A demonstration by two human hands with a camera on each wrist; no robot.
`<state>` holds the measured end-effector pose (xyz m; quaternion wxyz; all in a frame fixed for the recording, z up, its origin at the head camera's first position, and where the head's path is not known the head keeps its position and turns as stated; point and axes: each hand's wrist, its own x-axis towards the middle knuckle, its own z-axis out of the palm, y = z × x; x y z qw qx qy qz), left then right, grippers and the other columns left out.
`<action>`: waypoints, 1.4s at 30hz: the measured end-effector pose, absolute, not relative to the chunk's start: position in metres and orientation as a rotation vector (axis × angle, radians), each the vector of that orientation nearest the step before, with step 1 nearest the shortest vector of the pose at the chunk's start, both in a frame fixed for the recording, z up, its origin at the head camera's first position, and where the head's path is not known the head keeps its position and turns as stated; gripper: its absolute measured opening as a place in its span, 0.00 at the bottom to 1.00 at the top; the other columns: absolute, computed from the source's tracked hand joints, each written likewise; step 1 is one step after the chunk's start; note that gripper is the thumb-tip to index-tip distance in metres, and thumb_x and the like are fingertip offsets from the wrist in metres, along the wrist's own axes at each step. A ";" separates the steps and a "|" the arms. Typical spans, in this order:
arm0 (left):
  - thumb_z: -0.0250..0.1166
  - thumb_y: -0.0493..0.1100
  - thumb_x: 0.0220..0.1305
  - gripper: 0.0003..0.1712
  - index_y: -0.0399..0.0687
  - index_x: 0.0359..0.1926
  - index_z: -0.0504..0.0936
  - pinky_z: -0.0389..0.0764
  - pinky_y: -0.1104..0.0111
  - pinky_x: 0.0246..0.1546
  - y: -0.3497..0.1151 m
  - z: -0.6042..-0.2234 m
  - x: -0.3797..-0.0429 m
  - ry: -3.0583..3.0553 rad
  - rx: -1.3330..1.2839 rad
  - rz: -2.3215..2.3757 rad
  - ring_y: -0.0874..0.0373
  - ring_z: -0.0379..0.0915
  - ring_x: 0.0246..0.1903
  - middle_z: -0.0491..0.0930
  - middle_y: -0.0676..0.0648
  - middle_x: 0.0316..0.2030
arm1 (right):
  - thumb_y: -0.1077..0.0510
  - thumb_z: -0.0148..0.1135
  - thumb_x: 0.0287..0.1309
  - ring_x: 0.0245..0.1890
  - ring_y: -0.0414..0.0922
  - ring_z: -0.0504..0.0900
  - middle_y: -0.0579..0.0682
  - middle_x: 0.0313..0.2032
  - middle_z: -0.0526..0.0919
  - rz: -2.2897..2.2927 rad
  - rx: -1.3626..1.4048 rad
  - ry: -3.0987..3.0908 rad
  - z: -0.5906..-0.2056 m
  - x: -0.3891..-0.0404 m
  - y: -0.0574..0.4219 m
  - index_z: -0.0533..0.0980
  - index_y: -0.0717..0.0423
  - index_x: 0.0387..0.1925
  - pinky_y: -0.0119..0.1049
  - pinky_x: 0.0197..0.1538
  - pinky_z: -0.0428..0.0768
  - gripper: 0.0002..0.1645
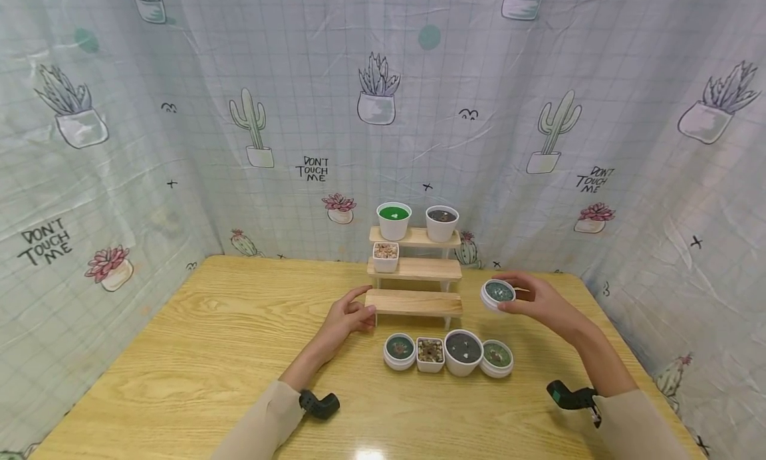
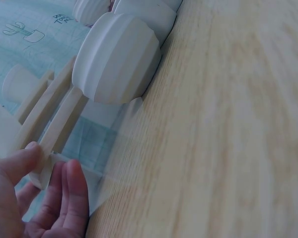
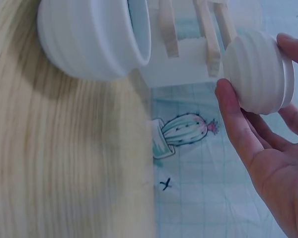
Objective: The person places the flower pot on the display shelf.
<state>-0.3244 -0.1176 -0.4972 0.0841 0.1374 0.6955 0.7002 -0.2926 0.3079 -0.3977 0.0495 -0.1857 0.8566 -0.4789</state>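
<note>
My right hand (image 1: 541, 304) holds a round white ribbed pot (image 1: 498, 292) in the air, right of the stepped wooden shelf (image 1: 414, 302). Dark green filling shows inside that pot. The right wrist view has the thumb and fingers around the pot's sides (image 3: 256, 72). With its thumb on the board and fingers curled by the white leg, my left hand (image 1: 349, 319) grips the left end of the lowest step. On the upper step stand a green-filled pot (image 1: 393, 224) and a dark-filled pot (image 1: 441, 226). A square pot of pebbles (image 1: 385, 259) sits at the middle step's left end.
In front of the shelf stands a row: a round green-filled pot (image 1: 399, 351), a square pebble pot (image 1: 430, 355), a larger dark-filled pot (image 1: 463, 352) and another round pot (image 1: 497, 359). A printed curtain (image 1: 431, 81) encloses the table (image 1: 197, 353) behind and at both sides.
</note>
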 end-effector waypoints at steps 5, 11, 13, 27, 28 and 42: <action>0.66 0.45 0.73 0.37 0.50 0.78 0.63 0.88 0.68 0.41 -0.118 -0.497 -0.323 2.070 0.411 2.092 0.58 0.84 0.37 0.84 0.49 0.35 | 0.52 0.70 0.66 0.57 0.50 0.79 0.60 0.62 0.76 -1.462 -0.534 2.601 -0.392 -0.298 0.300 0.69 0.56 0.70 0.35 0.53 0.84 0.36; 0.66 0.44 0.73 0.37 0.50 0.78 0.63 0.88 0.68 0.41 -0.118 -0.496 -0.322 2.062 0.406 2.095 0.58 0.84 0.37 0.83 0.49 0.35 | 0.51 0.70 0.66 0.59 0.54 0.78 0.62 0.62 0.76 -1.469 -0.529 2.582 -0.384 -0.304 0.292 0.68 0.57 0.71 0.38 0.53 0.83 0.37; 0.66 0.44 0.73 0.37 0.50 0.78 0.63 0.88 0.68 0.41 -0.118 -0.496 -0.322 2.064 0.406 2.094 0.58 0.84 0.37 0.83 0.48 0.35 | 0.51 0.70 0.66 0.59 0.55 0.78 0.62 0.62 0.76 -1.463 -0.529 2.585 -0.383 -0.307 0.289 0.67 0.57 0.71 0.39 0.54 0.82 0.37; 0.65 0.44 0.74 0.39 0.46 0.79 0.60 0.88 0.68 0.41 -0.117 -0.495 -0.321 2.078 0.405 2.087 0.58 0.84 0.37 0.83 0.48 0.35 | 0.52 0.71 0.65 0.58 0.54 0.80 0.63 0.62 0.77 -1.479 -0.538 2.588 -0.369 -0.320 0.265 0.66 0.59 0.71 0.40 0.55 0.83 0.39; 0.65 0.44 0.74 0.39 0.46 0.79 0.60 0.88 0.68 0.41 -0.117 -0.495 -0.321 2.077 0.408 2.087 0.58 0.84 0.37 0.84 0.48 0.35 | 0.53 0.71 0.65 0.58 0.53 0.80 0.63 0.61 0.76 -1.482 -0.550 2.581 -0.368 -0.321 0.263 0.66 0.59 0.71 0.40 0.55 0.83 0.39; 0.65 0.44 0.74 0.39 0.45 0.79 0.59 0.88 0.69 0.41 -0.117 -0.497 -0.323 2.070 0.419 2.084 0.58 0.83 0.37 0.84 0.49 0.36 | 0.56 0.71 0.63 0.56 0.53 0.81 0.65 0.60 0.77 -1.502 -0.591 2.543 -0.362 -0.337 0.243 0.68 0.61 0.70 0.37 0.52 0.84 0.37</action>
